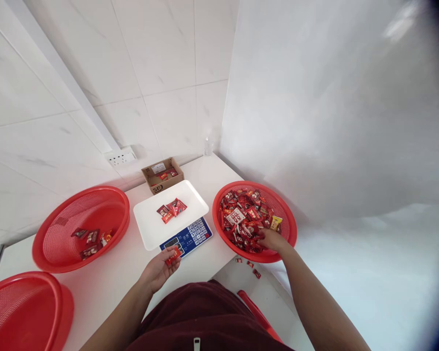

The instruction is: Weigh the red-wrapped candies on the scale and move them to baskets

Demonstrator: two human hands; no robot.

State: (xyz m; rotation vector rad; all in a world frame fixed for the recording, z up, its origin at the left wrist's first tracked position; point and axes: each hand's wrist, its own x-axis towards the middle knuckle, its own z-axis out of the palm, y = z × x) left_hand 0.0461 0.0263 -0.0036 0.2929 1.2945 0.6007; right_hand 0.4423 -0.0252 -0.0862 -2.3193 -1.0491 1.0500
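Observation:
My left hand is closed around a small red packet, just in front of the blue keypad of a weighing scale. A few red packets lie on the scale's white tray. My right hand reaches into the red basket at the right, resting on its pile of red packets; the fingers are buried among them.
A red basket at the left holds a few packets. Another red basket sits at the lower left. A small cardboard box stands behind the scale. Loose packets lie on the floor. A wall socket is behind.

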